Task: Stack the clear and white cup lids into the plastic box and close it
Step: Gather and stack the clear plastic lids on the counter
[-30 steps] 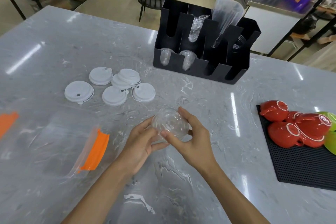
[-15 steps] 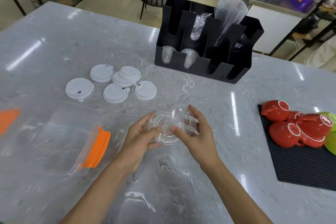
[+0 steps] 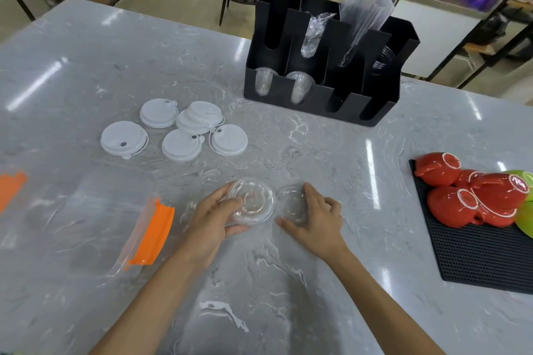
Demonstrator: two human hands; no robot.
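My left hand (image 3: 213,219) grips a stack of clear cup lids (image 3: 251,203), turned flat side up, just above the marble table (image 3: 288,282). My right hand (image 3: 315,219) curls around a second, smaller clear lid (image 3: 293,204) that rests on the table right beside the stack. Several white cup lids (image 3: 176,131) lie loose to the upper left, some overlapping. The clear plastic box (image 3: 86,219) with orange clips (image 3: 151,235) stands open at the left, close to my left hand. I cannot see the box's cover for sure.
A black cup organiser (image 3: 326,66) holding clear cups and plastic sleeves stands at the back. At the right edge a black rubber mat (image 3: 476,256) carries red and green cups (image 3: 473,196). An orange piece (image 3: 10,186) lies at the far left.
The two hands held the clear lids together as one bundle; now they have moved apart, the left keeping the bigger stack, the right lowering a smaller lid to the table.
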